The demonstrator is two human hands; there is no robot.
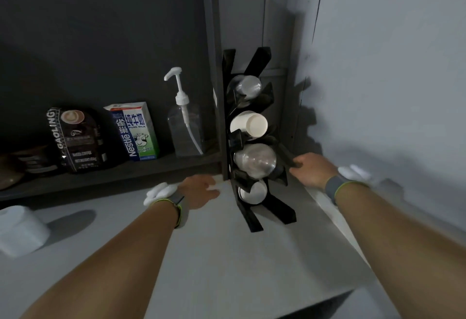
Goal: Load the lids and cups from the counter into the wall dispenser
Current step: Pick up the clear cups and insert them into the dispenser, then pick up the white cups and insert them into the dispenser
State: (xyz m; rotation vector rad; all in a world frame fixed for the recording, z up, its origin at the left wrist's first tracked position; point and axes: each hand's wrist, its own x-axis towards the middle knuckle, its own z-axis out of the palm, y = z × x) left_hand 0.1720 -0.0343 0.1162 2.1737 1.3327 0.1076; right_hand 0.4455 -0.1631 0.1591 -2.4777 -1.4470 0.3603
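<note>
Head view, read left to right. At the far left edge, well to the left of the left hand, a white paper roll [21,230] stands on the grey counter [214,255]. Behind it, on a dark shelf [100,180] beyond the left hand, stand a black coffee bag [75,139], a milk carton [135,130] and a clear pump bottle [185,126], in that order.

The left hand [200,191] lies low over the counter, palm down, fingers loosely spread and released, grasping nothing; a grey wristband with a green edge [177,207] circles its wrist, with white cloth [158,192] bunched just behind the wrist.

Just right of the left hand's fingertips stands the black dispenser [254,215], a tall rack against the wall with angled arms. It holds four loads, one above the other: a clear cup stack [245,86] at the top, a white paper cup stack [252,124] below it, clear domed lids [254,159] level with the right hand, and white lids [253,192] at the bottom, between the two hands.

The right hand [312,169] reaches to the dispenser's right side, its fingers curled onto a black arm beside the clear domed lids; whether they clench it or merely touch it cannot be told. A matching wristband [336,186] and white cloth [355,172] sit at its wrist, before the pale wall [390,79].
</note>
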